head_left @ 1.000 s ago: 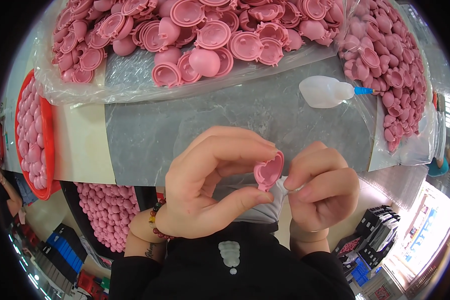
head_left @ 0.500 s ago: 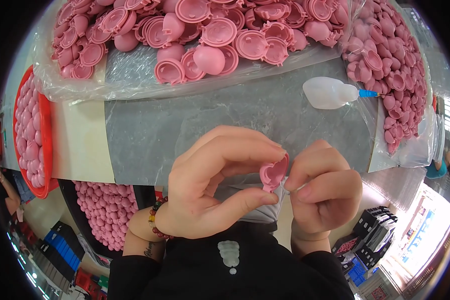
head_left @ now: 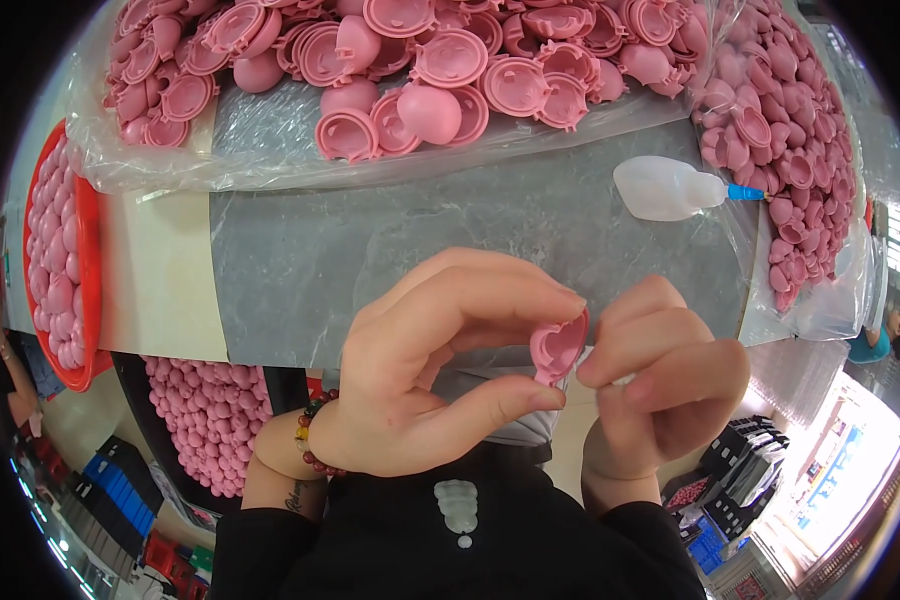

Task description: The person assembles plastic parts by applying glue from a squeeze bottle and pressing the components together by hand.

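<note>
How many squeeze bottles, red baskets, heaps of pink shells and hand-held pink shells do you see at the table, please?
White squeeze bottle: 1
Red basket: 1
Heaps of pink shells: 2 (far heap, right heap)
Pink shell in the left hand: 1 (pink shell)
Total: 5, each heap counted once

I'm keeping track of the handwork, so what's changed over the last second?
In the picture, the left hand and its pink cup-shaped piece have shifted slightly right; the right hand has moved right too. The left hand still pinches the piece, and the white bottle still lies on its side.
</note>
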`<control>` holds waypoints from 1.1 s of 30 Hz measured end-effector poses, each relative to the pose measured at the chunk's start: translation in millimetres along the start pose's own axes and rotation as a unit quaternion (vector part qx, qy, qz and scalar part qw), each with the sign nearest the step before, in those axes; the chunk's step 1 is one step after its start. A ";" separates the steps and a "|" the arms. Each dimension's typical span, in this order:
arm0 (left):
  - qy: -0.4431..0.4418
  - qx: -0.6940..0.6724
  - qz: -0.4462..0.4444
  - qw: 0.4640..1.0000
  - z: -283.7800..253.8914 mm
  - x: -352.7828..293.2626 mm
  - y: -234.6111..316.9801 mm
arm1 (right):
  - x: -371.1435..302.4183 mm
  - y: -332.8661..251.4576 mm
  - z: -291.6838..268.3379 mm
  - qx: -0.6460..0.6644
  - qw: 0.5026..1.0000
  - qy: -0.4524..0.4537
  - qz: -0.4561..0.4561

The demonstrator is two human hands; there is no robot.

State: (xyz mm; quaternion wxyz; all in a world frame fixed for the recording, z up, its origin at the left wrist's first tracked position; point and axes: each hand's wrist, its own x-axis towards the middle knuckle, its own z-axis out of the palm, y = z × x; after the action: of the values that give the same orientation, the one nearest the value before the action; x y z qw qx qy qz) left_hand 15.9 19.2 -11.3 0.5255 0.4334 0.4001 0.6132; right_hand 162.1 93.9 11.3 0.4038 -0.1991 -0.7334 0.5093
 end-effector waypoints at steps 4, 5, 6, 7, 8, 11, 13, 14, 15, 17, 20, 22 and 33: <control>0.006 0.002 0.000 1.000 -2.2 -1.7 -1.7 | -0.1 1.2 11.4 0.037 0.997 0.054 0.027; 0.006 0.000 0.000 1.000 -1.9 -1.0 -1.6 | -0.1 0.9 9.1 0.036 0.998 0.054 0.027; 0.001 0.001 0.005 1.000 -1.9 -0.1 -1.4 | -0.1 1.1 5.4 0.008 0.999 0.032 0.022; -0.004 0.003 0.010 1.000 -1.8 0.5 -1.0 | 0.0 1.0 3.4 -0.020 1.000 0.009 0.017; -0.004 0.003 0.010 1.000 -1.5 0.4 -0.5 | -0.3 0.6 4.0 -0.019 1.000 0.009 0.017; 0.000 -0.003 0.003 1.000 -0.9 0.3 0.0 | -0.8 -1.1 5.2 -0.028 0.999 0.028 0.012; 0.000 -0.002 0.008 1.000 -0.9 0.4 -1.4 | 0.7 -2.7 3.1 -0.060 0.998 0.005 0.017; 0.001 -0.001 0.007 1.000 -0.7 -0.1 -1.2 | 0.8 -3.1 4.0 -0.059 0.998 0.004 0.017; 0.004 -0.005 0.002 1.000 -0.5 -0.7 -0.8 | 0.8 -3.4 5.4 -0.058 0.998 0.015 0.022; 0.007 -0.010 -0.002 1.000 -0.5 -0.9 -0.6 | 1.1 -3.9 5.8 -0.057 0.998 0.026 0.027; -0.001 -0.008 0.006 1.000 -0.9 -0.1 -0.7 | 2.1 -4.6 4.5 -0.056 0.998 0.015 0.030; -0.001 -0.021 0.005 1.000 -1.0 -0.2 -1.2 | 3.1 -4.3 4.7 -0.056 0.998 0.022 0.026; -0.001 -0.023 0.012 1.000 -2.2 -0.5 -2.0 | 1.6 -0.8 6.0 -0.093 0.995 0.002 -0.038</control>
State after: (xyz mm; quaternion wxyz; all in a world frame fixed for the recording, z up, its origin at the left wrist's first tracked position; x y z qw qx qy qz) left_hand 14.4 18.8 -13.9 0.5284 0.4270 0.3800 0.6278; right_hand 156.5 91.3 11.8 0.4043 -0.2089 -0.7837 0.4228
